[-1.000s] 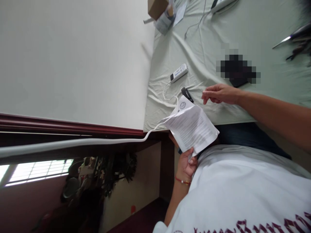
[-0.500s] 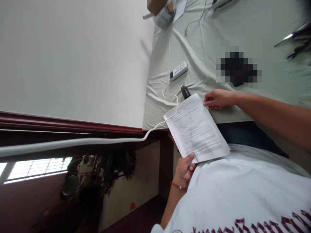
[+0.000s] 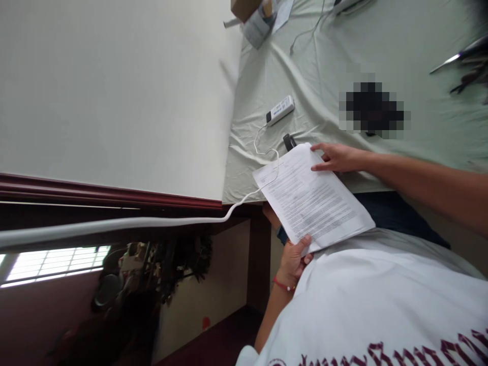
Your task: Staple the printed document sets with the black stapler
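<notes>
A small stack of printed papers point(image 3: 305, 198) tilts in front of my white shirt, over the table's near edge. My left hand point(image 3: 296, 262), with a red string bracelet at the wrist, grips the lower edge, thumb on top and fingers underneath. At the upper right corner, my right hand point(image 3: 335, 156) holds the papers' edge, with one finger along the rim and another over the top sheet. A thin white cable point(image 3: 247, 195) passes across the view in front of the papers' left side. Just beyond their top edge lies a black band-like object point(image 3: 289, 142).
On the pale green tablecloth point(image 3: 324, 66) lie a white power bank-like device point(image 3: 280, 110), a blurred-out dark object point(image 3: 375, 107) and a pointed metal tool point(image 3: 450, 61). A box point(image 3: 246, 7) stands at the far end. Left is a white panel point(image 3: 114, 91) with a dark red edge.
The papers have swung slightly, their lower right corner shifting right and the upper left corner moving left and up. My right hand has spread its fingers over the upper corner. My left hand keeps its grip.
</notes>
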The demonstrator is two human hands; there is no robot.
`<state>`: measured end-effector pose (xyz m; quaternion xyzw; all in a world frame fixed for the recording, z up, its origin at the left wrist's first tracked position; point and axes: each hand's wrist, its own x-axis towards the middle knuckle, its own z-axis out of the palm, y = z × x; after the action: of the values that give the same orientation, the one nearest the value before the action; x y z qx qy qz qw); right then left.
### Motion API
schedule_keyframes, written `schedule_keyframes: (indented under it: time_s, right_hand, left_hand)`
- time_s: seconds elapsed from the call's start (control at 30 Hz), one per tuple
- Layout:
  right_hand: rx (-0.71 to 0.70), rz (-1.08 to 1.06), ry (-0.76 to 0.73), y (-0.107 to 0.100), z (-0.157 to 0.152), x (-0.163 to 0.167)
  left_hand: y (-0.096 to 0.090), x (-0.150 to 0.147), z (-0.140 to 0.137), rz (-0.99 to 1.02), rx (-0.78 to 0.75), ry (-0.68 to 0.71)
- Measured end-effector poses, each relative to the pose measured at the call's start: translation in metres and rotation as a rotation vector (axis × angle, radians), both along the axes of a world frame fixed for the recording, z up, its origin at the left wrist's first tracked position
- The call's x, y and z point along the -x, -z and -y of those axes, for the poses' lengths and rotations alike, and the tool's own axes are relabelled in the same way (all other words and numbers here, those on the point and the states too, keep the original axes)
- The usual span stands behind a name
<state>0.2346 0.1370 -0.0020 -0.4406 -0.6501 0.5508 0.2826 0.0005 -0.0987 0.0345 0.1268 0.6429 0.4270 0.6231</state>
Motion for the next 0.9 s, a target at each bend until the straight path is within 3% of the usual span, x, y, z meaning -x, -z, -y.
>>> schedule_keyframes:
  time_s: [0.1,0.2,0.3,0.43,0.57,0.67,0.8,0.9]
  right_hand:
    - [0.1,-0.278,0.113,-0.005,0.003,-0.003]
    - [0.335,-0.51,0.024,-0.017,0.01,-0.008]
    - [0.567,-0.523,-0.087,-0.026,0.024,-0.011]
    - [0.645,-0.452,0.135,-0.022,0.046,-0.026]
    - [0.568,-0.452,0.447,-0.024,0.054,-0.061]
    - [0.355,-0.555,0.659,-0.046,0.047,-0.082]
    - [-0.053,-0.673,0.684,-0.089,0.027,-0.08]
    - [-0.283,-0.667,0.645,-0.106,0.011,-0.062]
  left_hand:
    - [0.001,-0.005,-0.007,-0.012,-0.029,-0.028]
    - [0.0,-0.012,-0.014,-0.002,-0.047,-0.005]
    - [0.001,-0.017,-0.021,0.03,-0.044,0.076]
    - [0.011,-0.019,-0.033,0.075,-0.018,0.195]
    - [0.024,-0.016,-0.051,0.049,-0.063,0.402]
    - [0.029,-0.013,-0.069,-0.1,-0.18,0.494]
    - [0.021,-0.009,-0.105,-0.374,-0.53,0.419]
    - [0.007,-0.005,-0.139,-0.646,-0.83,0.383]
